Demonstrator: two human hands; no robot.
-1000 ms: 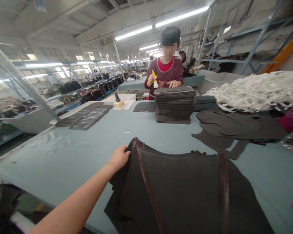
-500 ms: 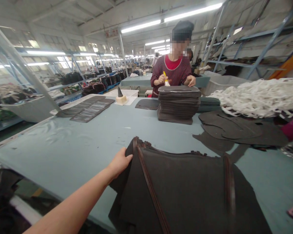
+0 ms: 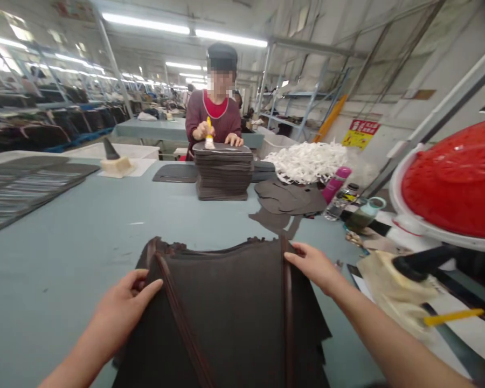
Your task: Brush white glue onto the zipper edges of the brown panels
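A stack of dark fabric panels (image 3: 230, 302) with two reddish-brown strips lies at the near side of the blue-green table (image 3: 84, 237). My left hand (image 3: 125, 302) grips the stack's left edge, thumb on top and fingers curled at the side. At the upper right edge, beside the right strip, my right hand (image 3: 313, 264) holds the panels between thumb and fingers. The stack's far edge is ragged, and its lower part runs out of view.
Across the table a person (image 3: 214, 113) brushes a tall pile of dark pieces (image 3: 224, 172). White strips (image 3: 307, 161), a purple bottle (image 3: 336, 183) and jars stand right. Nearer are a red lid (image 3: 456, 178) and a yellow-handled brush (image 3: 452, 317). Slotted panels (image 3: 28, 186) lie left.
The view has swung right. My right hand has come into view on the stack's right edge. My left hand sits lower on the left edge. The person's head has turned.
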